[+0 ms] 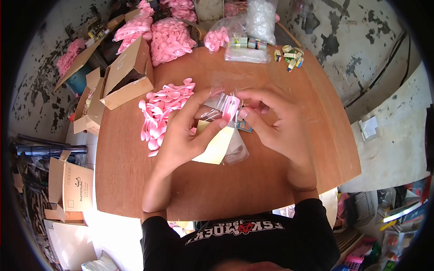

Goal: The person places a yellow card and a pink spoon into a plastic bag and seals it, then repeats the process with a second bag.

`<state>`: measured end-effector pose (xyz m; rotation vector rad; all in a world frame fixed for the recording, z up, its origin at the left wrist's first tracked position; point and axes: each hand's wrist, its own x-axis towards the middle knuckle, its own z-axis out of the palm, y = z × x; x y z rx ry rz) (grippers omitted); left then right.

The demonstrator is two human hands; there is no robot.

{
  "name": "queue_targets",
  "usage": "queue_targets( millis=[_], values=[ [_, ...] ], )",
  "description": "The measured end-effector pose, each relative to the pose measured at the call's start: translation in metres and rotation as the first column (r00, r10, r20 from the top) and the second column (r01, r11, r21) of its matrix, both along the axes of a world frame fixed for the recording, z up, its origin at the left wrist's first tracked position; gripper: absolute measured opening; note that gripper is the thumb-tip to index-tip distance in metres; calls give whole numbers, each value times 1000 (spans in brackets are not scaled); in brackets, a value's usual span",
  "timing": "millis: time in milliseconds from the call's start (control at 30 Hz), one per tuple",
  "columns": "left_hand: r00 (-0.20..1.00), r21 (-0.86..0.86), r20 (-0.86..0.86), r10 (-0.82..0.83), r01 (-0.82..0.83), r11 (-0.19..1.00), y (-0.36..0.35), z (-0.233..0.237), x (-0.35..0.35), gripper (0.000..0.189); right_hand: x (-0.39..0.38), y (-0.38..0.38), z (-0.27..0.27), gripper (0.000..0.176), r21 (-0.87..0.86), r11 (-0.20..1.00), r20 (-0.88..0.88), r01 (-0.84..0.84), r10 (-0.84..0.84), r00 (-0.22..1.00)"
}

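Above the table, a small clear plastic bag (219, 102) with a pink spoon (231, 106) in it is between my hands. My left hand (192, 135) pinches the bag's left side, its thumb against the lower end of the pink piece. On the other side, the thumb and index finger of my right hand (278, 118) close on the bag's right edge. Under the hands lie a pale yellow paper (213, 151), some clear plastic bags (237, 151) and a small blue printed card (244, 126). A pile of loose pink spoons (165, 108) spreads left of my left hand.
Bulging bags of pink spoons (171, 41) stand along the table's far edge. An open cardboard box (129, 74) sits at the far left. Stacked clear bags (246, 55) and small card bundles (290, 58) lie at the back right.
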<state>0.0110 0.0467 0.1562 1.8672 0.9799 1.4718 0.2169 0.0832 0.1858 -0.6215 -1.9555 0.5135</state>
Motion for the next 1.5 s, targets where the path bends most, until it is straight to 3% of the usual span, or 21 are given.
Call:
queue_targets(
  millis=[100,633,700,1000,1333,1500],
  values=[
    [997,2,-74,9,-9,1000,1,-3,-4,55,-4,4,-4,29,-10,1000,-8,-4,4,1000],
    [996,-60,-85,11,-16,998,0,-1,-3,57,3,9,-2,19,34,994,16,-101,101,995],
    [983,-55,-182,19,-29,998,-1,0,-3,57,4,8,-1,18,22,995,33,-96,95,995],
    [969,30,-247,7,1,1000,1,1,-1,57,0,15,-9,9,86,992,-30,-91,94,995],
    [965,-4,-264,-3,2,1000,0,4,1,53,0,15,-9,12,31,990,8,-140,140,990],
    [940,67,-336,65,-45,997,3,-1,0,50,-4,13,-12,17,22,989,-12,-149,149,989]
  ],
)
